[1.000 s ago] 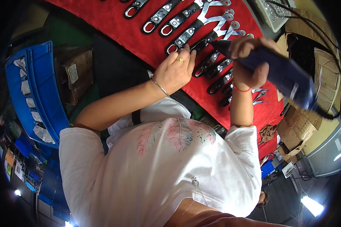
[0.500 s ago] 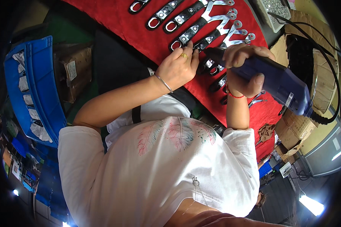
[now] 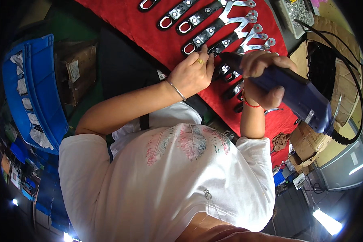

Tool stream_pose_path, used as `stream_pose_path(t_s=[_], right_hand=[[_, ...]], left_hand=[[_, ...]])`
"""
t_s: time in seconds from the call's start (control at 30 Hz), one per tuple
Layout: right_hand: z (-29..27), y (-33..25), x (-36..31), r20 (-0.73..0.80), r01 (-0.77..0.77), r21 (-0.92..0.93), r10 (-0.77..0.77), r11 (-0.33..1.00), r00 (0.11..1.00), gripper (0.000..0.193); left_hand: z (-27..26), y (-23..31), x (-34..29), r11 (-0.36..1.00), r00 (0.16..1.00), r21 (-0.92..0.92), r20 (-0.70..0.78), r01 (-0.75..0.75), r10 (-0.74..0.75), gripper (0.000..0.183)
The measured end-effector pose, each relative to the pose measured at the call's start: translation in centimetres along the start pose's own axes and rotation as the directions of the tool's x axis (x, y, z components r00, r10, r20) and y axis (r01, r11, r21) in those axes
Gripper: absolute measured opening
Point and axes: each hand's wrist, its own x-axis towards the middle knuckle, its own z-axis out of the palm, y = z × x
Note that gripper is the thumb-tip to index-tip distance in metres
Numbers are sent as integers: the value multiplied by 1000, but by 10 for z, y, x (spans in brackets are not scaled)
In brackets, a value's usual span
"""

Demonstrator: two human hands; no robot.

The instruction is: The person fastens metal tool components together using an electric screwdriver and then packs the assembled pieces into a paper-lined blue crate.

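Observation:
My right hand [image 3: 264, 68] grips a dark blue, corded power screwdriver [image 3: 304, 94], fingers over its top and thumb along its near side. Its black nose points left and down toward the near end of a black handle with silver metal arms [image 3: 226, 42]. At that same end, the fingertips of my left hand [image 3: 190, 73] close together on the handle; what lies between them is hidden. Several similar black handles [image 3: 201, 37] with silver plates and looped ends lie in a row on the red cloth [image 3: 149, 38]. Others are partly covered by my right hand.
A tray of small metal parts [image 3: 296, 16] stands at the far right, beside an open cardboard box [image 3: 347, 88]. The black cable [image 3: 358, 103] loops along the right. On the left are a blue bin [image 3: 44, 92] and a brown carton [image 3: 78, 72].
The view has shifted slightly, so the handles sit a little lower and farther right. Both hands keep nearly the same place and hold, and the screwdriver's rear end dips slightly.

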Motion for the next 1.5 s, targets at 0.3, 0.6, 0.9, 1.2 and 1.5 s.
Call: stream_pose_path(t_s=[0.3, 0.6, 0.9, 1.2, 1.5], right_hand=[[-3, 3, 12, -28, 7, 38, -6, 999, 1000, 49], [-7, 30, 36, -8, 74, 65, -74, 995, 997, 49], [-3, 28, 38, 38, 36, 20, -37, 999, 999, 47], [7, 28, 42, 33, -5, -40, 7, 999, 999, 46], [14, 22, 34, 104, 20, 1, -20, 1000, 994, 50]], left_hand=[[1, -7, -8, 998, 999, -43, 11, 48, -48, 32], [-5, -35, -15, 934, 970, -265, 98, 240, -222, 42], [-1, -33, -15, 936, 974, -270, 58, 224, -217, 40], [1, -31, -16, 944, 974, -239, 45, 226, -222, 40], [4, -30, -18, 956, 972, -185, -5, 229, -234, 37]])
